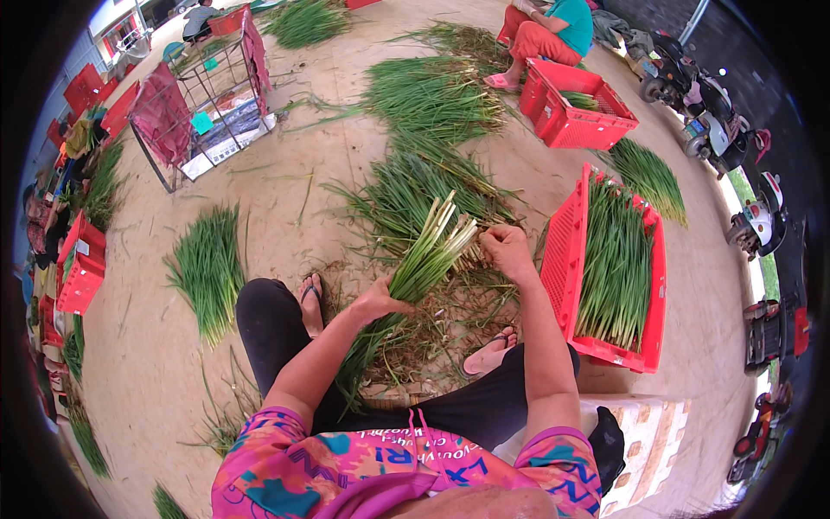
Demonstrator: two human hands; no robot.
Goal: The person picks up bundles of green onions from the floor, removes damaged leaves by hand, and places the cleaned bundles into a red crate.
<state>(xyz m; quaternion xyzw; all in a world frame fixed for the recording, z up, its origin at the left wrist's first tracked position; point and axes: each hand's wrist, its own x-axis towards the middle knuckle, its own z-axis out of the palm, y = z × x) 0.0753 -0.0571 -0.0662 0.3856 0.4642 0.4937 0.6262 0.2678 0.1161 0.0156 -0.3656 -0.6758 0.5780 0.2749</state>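
My left hand (382,300) is closed around the middle of a bunch of long green allium stalks (425,266), perhaps Chinese chives or scallions. Its pale root ends point up and away from me, while the leaves trail down between my knees. Close to those pale ends is my right hand (509,252), thumb and fingertips pinched together. Whether a stalk or leaf is between them is too small to tell. Beyond the bunch lies a loose heap of similar stalks (415,188). Torn leaves and trimmings (415,350) litter the ground between my sandalled feet.
A red plastic crate (563,259) of upright-lying stalks stands at my right. To my left rests a sorted bundle (209,269). A metal-framed cart (214,123) is farther off. One person (551,36) sits beside another red crate (577,123). Scooters (720,130) line the right side.
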